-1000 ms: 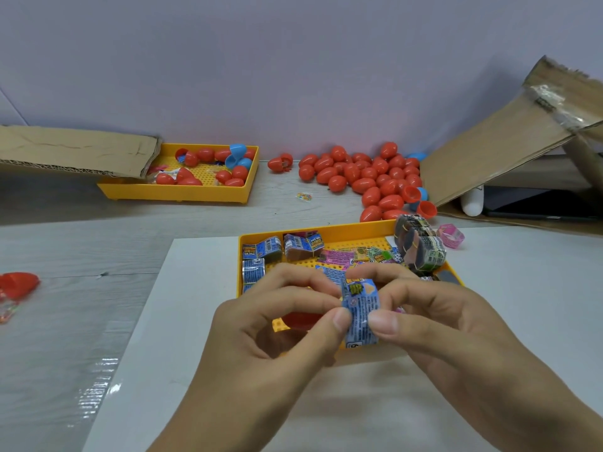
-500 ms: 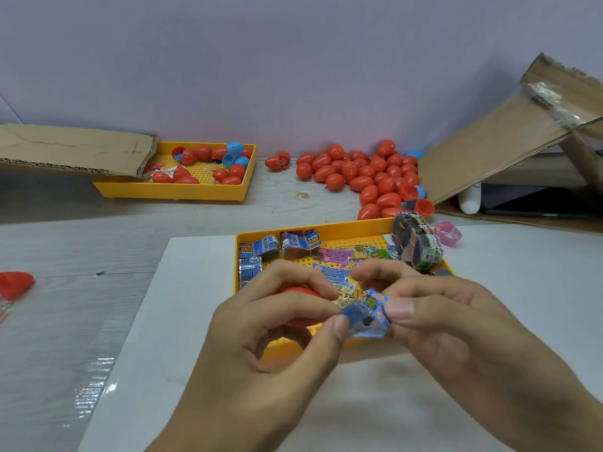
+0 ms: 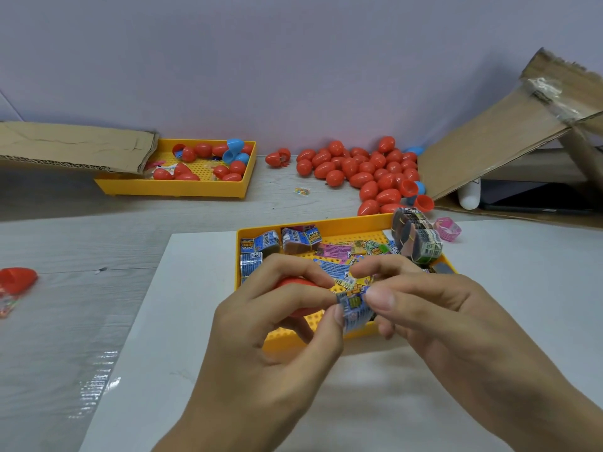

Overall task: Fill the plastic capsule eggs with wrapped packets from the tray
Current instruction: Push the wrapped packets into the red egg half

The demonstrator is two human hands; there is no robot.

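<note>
I see both hands raised over the near edge of the yellow tray (image 3: 326, 227), which sits on the white board on the table (image 3: 81, 321). The wrapped packet (image 3: 354, 309) is pinched from two sides: the left hand (image 3: 270, 331) has its thumb tip and forefinger on the packet's left edge, and the right hand (image 3: 434, 318) has its thumb and forefinger on the right edge, so both grips are clamped on the same packet. The packet looks folded or rolled, its long axis running roughly up and down and tilted a little. The red capsule half (image 3: 295, 296) lies tucked in the left palm behind the curled fingers, just left of the packet and almost touching it; I cannot see its open mouth clearly. So the left hand is the nearer one, holding egg and packet at once. I judge the coming move turns on swinging the packet's lower end leftward into that half. More packets lie loose in the tray beyond the fingers, and a heap of closed red eggs (image 3: 365, 168) waits far back.
</note>
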